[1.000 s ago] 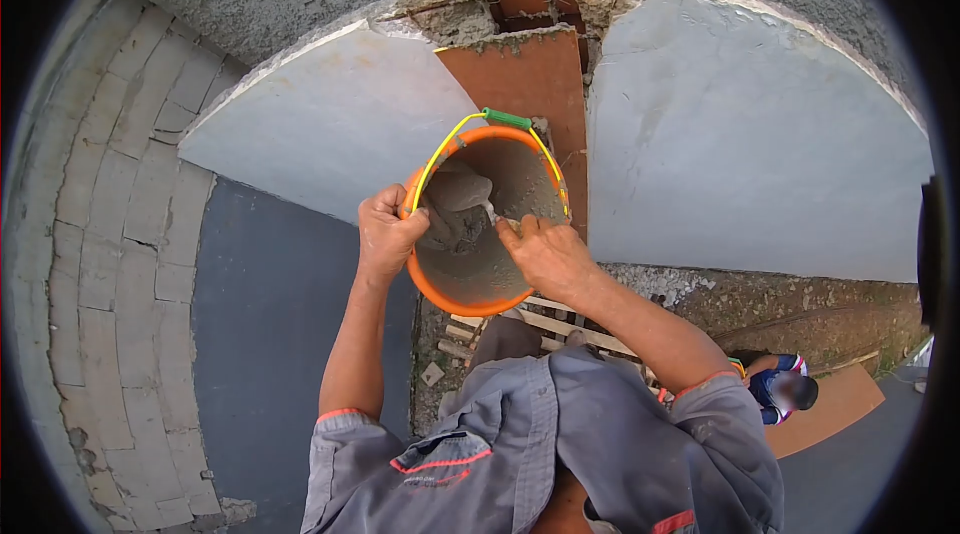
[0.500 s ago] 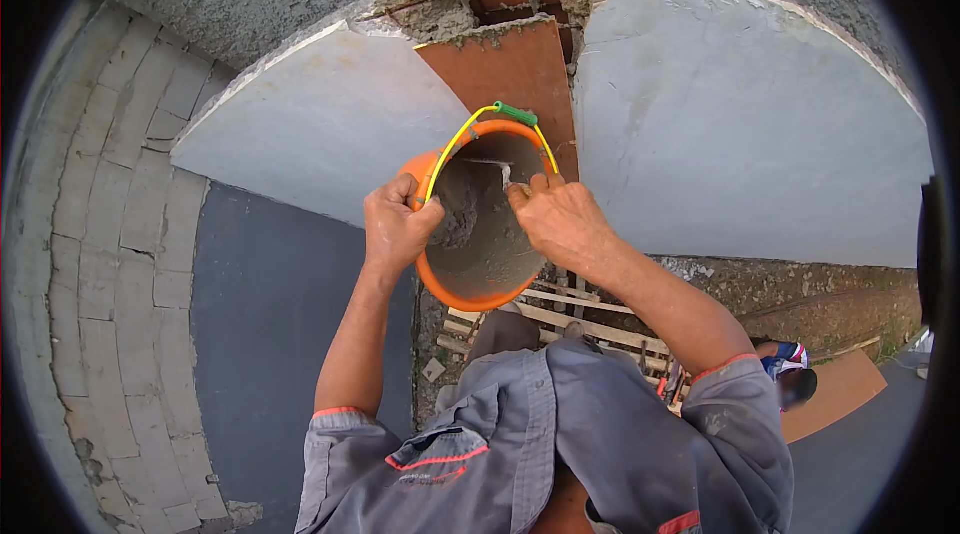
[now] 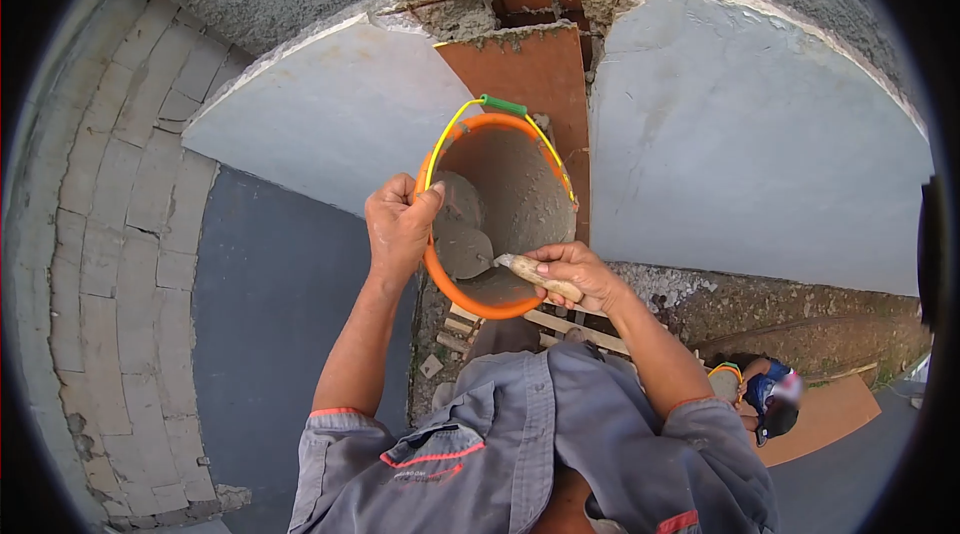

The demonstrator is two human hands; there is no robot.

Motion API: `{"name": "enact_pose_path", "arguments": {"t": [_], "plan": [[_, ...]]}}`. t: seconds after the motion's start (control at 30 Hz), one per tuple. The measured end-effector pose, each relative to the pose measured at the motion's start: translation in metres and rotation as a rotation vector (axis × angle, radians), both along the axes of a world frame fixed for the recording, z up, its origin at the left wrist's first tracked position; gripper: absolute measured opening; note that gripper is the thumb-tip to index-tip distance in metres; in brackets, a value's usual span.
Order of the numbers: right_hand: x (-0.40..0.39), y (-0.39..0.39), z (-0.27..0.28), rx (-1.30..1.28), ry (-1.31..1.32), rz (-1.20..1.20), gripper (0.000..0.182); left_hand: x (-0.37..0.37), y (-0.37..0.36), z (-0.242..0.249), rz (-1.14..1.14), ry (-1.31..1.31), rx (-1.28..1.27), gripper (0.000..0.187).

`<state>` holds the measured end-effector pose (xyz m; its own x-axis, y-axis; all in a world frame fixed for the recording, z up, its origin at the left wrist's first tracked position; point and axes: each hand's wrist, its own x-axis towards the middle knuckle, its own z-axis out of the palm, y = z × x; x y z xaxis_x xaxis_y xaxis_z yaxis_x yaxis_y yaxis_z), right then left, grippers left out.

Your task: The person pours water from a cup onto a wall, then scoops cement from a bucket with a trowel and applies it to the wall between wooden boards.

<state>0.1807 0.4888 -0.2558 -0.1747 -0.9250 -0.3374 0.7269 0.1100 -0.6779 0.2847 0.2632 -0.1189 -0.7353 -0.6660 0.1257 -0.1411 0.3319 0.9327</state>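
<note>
An orange bucket [image 3: 487, 312] with a yellow handle and green grip is tilted open towards me, with grey mortar coating its inside. My left hand [image 3: 403, 224] grips the bucket's left rim, near the lower end of the yellow handle. Wrapped round the wooden handle of a trowel [image 3: 540, 276], my right hand [image 3: 580, 276] is at the lower right of the bucket's mouth. The trowel's mortar-smeared blade lies inside the bucket, pointing left. Behind the bucket stands a brown board [image 3: 540, 74].
Pale wall panels [image 3: 740, 134] flank the brown board, with rough broken edges on top. Exposed bars cross the gap above. Block wall [image 3: 130, 234] stands at left. Wooden slats [image 3: 590, 334] lie below. At lower right is another person [image 3: 765, 399] beside a second bucket [image 3: 726, 384].
My right hand has moved down from the upper right rim, and the trowel's handle and blade now show. The bucket has shifted slightly right. The other person and second bucket have come further into view.
</note>
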Motion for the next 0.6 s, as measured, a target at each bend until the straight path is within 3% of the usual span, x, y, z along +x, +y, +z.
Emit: {"name": "enact_pose_path", "arguments": {"t": [0.17,0.23,0.3,0.37,0.4,0.47,0.5,0.57,0.6], "plan": [[-0.015,0.012,0.07,-0.1,0.102,-0.141,0.043,0.023,-0.036,-0.023,0.184,0.221,0.143,0.034],[-0.033,0.019,0.12,-0.173,0.218,-0.21,0.043,0.035,-0.031,-0.018,0.295,0.135,0.309,0.031],[-0.055,0.025,0.164,-0.198,0.48,-0.315,0.042,0.042,-0.031,-0.027,0.316,0.148,0.319,0.03],[-0.079,0.03,0.196,-0.102,0.974,-0.41,0.041,0.048,-0.031,-0.036,0.341,0.159,0.332,0.029],[-0.095,0.028,0.202,-0.104,0.99,-0.397,0.041,0.051,-0.031,-0.04,0.343,0.143,0.305,0.03],[-0.12,0.025,0.212,-0.128,2.103,-0.633,0.042,0.054,-0.033,-0.047,0.35,0.137,0.285,0.03],[-0.121,0.028,0.214,-0.133,2.108,-0.623,0.042,0.057,-0.033,-0.049,0.333,0.139,0.265,0.031],[-0.121,0.03,0.221,0.226,2.273,-0.544,0.043,0.057,-0.035,-0.05,0.32,0.153,0.241,0.032],[-0.117,0.03,0.226,0.217,2.276,-0.537,0.043,0.056,-0.033,-0.047,0.326,0.151,0.229,0.033]]}}
